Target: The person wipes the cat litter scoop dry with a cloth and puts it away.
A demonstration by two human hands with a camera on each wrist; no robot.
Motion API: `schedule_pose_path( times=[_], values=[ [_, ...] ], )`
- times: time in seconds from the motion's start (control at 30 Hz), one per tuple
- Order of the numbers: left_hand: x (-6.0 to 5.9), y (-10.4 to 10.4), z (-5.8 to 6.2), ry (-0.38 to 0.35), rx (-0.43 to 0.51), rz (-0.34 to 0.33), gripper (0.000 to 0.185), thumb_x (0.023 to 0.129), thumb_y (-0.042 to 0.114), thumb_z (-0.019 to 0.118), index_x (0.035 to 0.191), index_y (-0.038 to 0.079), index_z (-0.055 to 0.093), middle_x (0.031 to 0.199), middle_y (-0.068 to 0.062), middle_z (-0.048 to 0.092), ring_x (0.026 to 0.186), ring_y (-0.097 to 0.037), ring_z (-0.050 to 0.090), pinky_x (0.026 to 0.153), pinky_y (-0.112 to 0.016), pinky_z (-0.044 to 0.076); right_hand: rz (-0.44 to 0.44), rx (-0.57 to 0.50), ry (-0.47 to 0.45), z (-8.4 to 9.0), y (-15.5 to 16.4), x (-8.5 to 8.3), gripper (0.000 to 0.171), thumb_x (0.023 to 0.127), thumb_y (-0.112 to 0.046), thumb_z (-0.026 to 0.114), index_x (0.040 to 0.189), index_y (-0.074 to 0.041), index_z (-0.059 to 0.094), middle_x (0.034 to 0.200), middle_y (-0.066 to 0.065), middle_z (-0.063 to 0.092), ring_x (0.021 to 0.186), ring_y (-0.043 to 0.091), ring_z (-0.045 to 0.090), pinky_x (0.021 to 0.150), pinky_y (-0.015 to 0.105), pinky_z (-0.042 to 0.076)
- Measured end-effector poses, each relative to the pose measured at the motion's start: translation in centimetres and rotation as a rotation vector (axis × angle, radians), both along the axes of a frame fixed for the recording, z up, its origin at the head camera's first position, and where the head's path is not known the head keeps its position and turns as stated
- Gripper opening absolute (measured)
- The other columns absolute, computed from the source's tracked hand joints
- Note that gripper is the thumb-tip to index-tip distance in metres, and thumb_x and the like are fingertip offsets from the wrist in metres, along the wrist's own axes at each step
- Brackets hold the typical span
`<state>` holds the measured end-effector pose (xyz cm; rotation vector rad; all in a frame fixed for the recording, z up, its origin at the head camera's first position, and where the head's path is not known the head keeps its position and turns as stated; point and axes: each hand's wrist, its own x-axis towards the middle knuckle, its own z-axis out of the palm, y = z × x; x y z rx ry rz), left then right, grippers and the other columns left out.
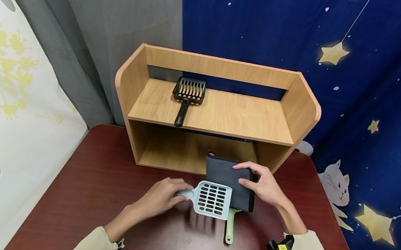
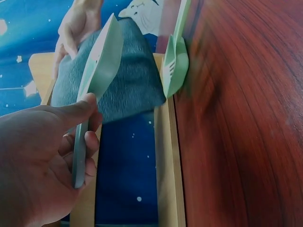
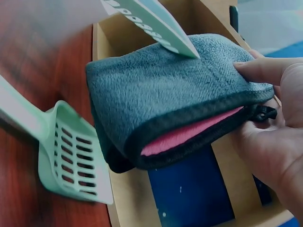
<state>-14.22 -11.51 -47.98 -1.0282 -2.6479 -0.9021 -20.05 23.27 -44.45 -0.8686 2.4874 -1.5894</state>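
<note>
My left hand [image 1: 163, 195] grips the handle of a light blue slotted litter scoop [image 1: 212, 199], held above the table. In the left wrist view the thumb and fingers wrap its handle [image 2: 80, 153]. My right hand [image 1: 261, 183] pinches a folded grey cloth [image 1: 223, 170] by its edge. Pink lining [image 3: 189, 134] shows inside the fold in the right wrist view. The blue scoop's front edge is at the cloth, perhaps touching it. Below them a green litter scoop [image 1: 230, 228] lies on the table; its head is mostly hidden by the cloth in the head view.
A wooden two-tier shelf [image 1: 211, 130] stands at the back of the dark red table [image 1: 101, 196]. On its upper tier lies a black litter scoop [image 1: 188, 92]. Behind hang grey and blue curtains [image 1: 258, 23].
</note>
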Motion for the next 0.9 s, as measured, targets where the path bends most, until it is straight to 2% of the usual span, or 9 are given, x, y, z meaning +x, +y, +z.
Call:
schedule_pose_path(
  times=[0.1,0.17,0.3,0.4,0.47,0.67,0.8,0.9],
  values=[
    [0.0,-0.3,-0.1,-0.009,0.027,0.025,0.027,0.09,0.014,0.084,0.116,0.012,0.078,0.098,0.008,0.073,0.083,-0.006,0.062,0.075,-0.031,0.054,-0.065,-0.006,0.009,-0.1,0.7,0.3,0.035,0.094,-0.007,0.078,0.129,-0.015,0.074,0.13,0.002,0.072,0.122,0.01,0.06,0.104,0.037,0.041],
    [-0.1,-0.5,-0.2,-0.005,0.052,0.048,0.028,0.089,0.012,0.085,0.116,0.011,0.078,0.097,0.007,0.072,0.081,-0.006,0.06,0.073,-0.029,0.053,-0.086,-0.061,-0.006,-0.4,0.9,0.4,0.037,0.094,-0.005,0.078,0.13,-0.01,0.073,0.131,0.001,0.071,0.125,0.008,0.058,0.105,0.036,0.04],
    [-0.1,-0.6,-0.3,0.023,0.109,0.093,0.028,0.088,0.01,0.086,0.115,0.01,0.079,0.098,0.006,0.073,0.079,-0.007,0.06,0.071,-0.026,0.052,-0.021,-0.33,-0.159,-1.0,1.1,0.4,0.042,0.094,0.009,0.07,0.135,0.002,0.065,0.127,0.003,0.069,0.116,0.011,0.065,0.095,0.027,0.053],
    [-0.2,-0.6,-0.3,0.037,0.141,0.114,0.028,0.089,0.011,0.086,0.115,0.009,0.079,0.098,0.006,0.073,0.079,-0.007,0.06,0.07,-0.025,0.051,0.057,-0.553,-0.301,-1.3,1.0,0.5,0.045,0.096,0.017,0.061,0.139,0.003,0.062,0.125,0.007,0.067,0.113,0.018,0.069,0.086,0.031,0.061],
    [-0.2,-0.6,-0.2,0.043,0.16,0.119,0.028,0.089,0.012,0.086,0.116,0.009,0.078,0.098,0.006,0.072,0.08,-0.007,0.06,0.071,-0.025,0.051,0.079,-0.645,-0.353,-1.4,0.8,0.6,0.047,0.097,0.018,0.056,0.14,-0.001,0.062,0.129,0.007,0.065,0.118,0.018,0.067,0.089,0.031,0.06],
    [-0.4,-0.3,-0.2,0.035,0.262,0.07,0.033,0.087,0.007,0.086,0.119,0.007,0.078,0.101,0.003,0.074,0.084,-0.007,0.063,0.072,-0.025,0.052,0.088,-0.802,-0.485,-1.8,-0.6,0.6,0.049,0.102,0.015,0.048,0.14,-0.011,0.063,0.138,0.003,0.06,0.122,0.016,0.066,0.093,0.031,0.059],
    [-0.3,0.3,-0.2,-0.017,0.342,0.014,0.036,0.088,0.006,0.084,0.124,0.005,0.077,0.105,0.001,0.076,0.09,-0.008,0.067,0.075,-0.024,0.055,0.118,-0.876,-0.567,-2.2,-1.7,0.4,0.047,0.104,0.011,0.045,0.14,-0.015,0.063,0.135,0.004,0.064,0.117,0.018,0.07,0.091,0.032,0.06],
    [-0.3,0.9,-0.2,-0.028,0.383,-0.025,0.036,0.089,0.006,0.083,0.124,0.005,0.077,0.107,0.0,0.076,0.094,-0.009,0.068,0.079,-0.024,0.056,0.135,-0.884,-0.584,-2.6,-2.6,0.2,0.047,0.104,0.01,0.046,0.139,-0.016,0.063,0.13,0.004,0.067,0.114,0.016,0.07,0.09,0.029,0.059]
  ],
)
